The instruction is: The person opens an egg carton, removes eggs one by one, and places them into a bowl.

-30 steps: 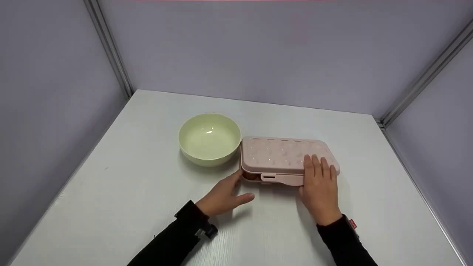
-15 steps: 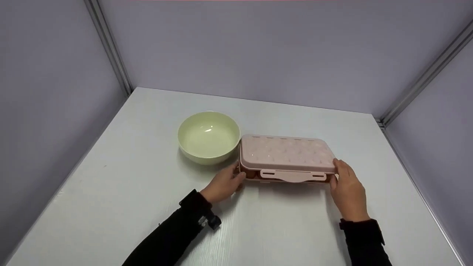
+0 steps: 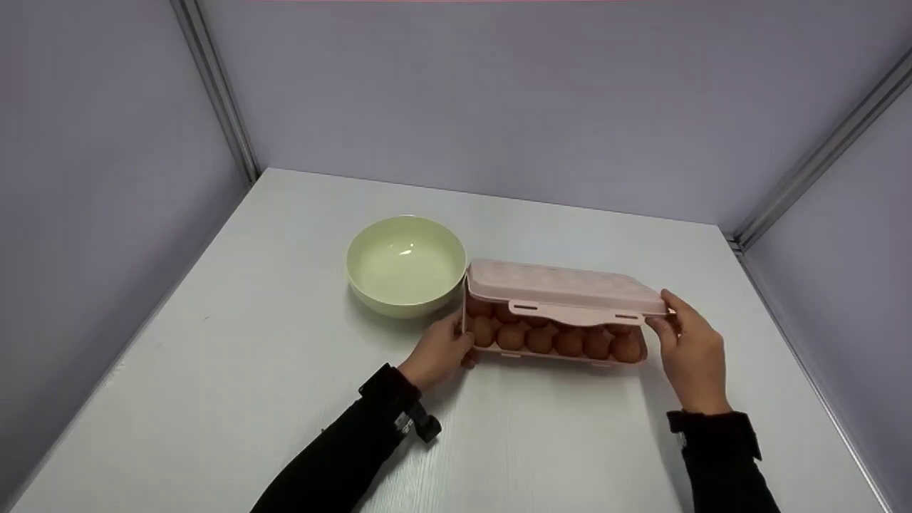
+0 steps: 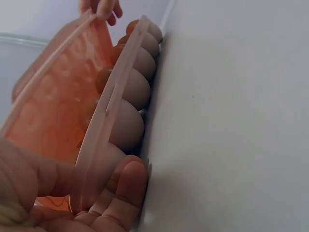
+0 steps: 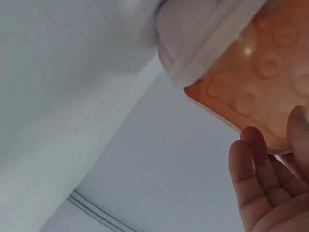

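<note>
A pink plastic egg box (image 3: 563, 285) lies on the table with its lid tilted up at the front. Brown eggs (image 3: 568, 343) fill the rows inside its base. My left hand (image 3: 439, 350) grips the base's front left corner; in the left wrist view the thumb lies over the rim and the fingers (image 4: 126, 188) curl beneath. My right hand (image 3: 691, 354) pinches the lid's front right corner between thumb and fingers and holds it raised. In the right wrist view the lid's dimpled inner side (image 5: 270, 72) faces the camera.
A pale green bowl (image 3: 406, 263) stands on the white table (image 3: 285, 299) just left of the egg box, close against its back left corner. Grey panels (image 3: 484, 100) enclose the table at the back and both sides.
My right hand has moved from the lid's top to its front right corner and lifted the lid, uncovering the eggs. My left hand has closed round the base's left corner.
</note>
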Tool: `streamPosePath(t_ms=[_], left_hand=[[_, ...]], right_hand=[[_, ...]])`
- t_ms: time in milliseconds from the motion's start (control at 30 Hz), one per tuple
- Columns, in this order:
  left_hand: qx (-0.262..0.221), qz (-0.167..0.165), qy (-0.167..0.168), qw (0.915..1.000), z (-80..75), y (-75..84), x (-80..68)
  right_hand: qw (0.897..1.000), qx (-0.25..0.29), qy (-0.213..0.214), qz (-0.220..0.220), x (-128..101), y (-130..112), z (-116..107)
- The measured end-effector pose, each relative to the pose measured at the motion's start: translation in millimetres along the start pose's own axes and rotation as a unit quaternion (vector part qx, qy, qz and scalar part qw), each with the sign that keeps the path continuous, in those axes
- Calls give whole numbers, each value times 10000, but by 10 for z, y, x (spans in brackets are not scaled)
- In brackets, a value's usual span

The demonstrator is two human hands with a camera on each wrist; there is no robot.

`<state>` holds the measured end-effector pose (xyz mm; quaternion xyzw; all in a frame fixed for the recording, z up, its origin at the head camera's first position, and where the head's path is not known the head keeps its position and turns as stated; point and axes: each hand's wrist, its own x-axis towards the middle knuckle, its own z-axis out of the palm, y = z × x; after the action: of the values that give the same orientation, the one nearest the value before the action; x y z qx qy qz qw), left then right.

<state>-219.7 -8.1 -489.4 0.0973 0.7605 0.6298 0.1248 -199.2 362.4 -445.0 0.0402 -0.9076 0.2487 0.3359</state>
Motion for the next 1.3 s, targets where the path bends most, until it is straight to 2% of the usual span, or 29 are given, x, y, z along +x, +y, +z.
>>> streamPosePath(t_ms=[67, 167, 233, 300, 400, 567, 767, 967, 1100, 1200, 1300], left_hand=[[-32, -45, 20, 10000, 19, 4, -11], [-134, -74, 7, 9999, 56, 11, -34], [-121, -78, -37, 9999, 81, 15, -52], [-74, -115, -101, 9999, 101, 19, -75], [138, -121, -168, 9997, 123, 27, -109], [345, -162, -218, 9990, 138, 32, -152], [457, -194, -358, 9981, 198, 18, -189], [532, -13, -417, 9977, 172, -16, -208], [392, 61, -406, 9984, 148, -30, -210], [167, -76, -387, 9991, 159, -30, -212], [-66, -238, -385, 9990, 178, -26, -217]], right_hand=[[9979, 383, -60, 518, 150, 20, -63], [9877, 900, -179, 1265, 385, 50, -133], [9793, 1194, -214, 1618, 522, 70, -147], [9740, 1375, -190, 1793, 637, 88, -135], [9717, 1484, -68, 1837, 780, 114, -95], [9753, 1333, 28, 1760, 1032, 150, -20], [9723, 926, -323, 2123, 1249, 285, 13], [9728, 665, -533, 2153, 1260, 382, 48], [9727, 689, -605, 2131, 1238, 384, 42], [9717, 822, -579, 2137, 1195, 358, 15], [9724, 950, -312, 2110, 1091, 305, -21]])
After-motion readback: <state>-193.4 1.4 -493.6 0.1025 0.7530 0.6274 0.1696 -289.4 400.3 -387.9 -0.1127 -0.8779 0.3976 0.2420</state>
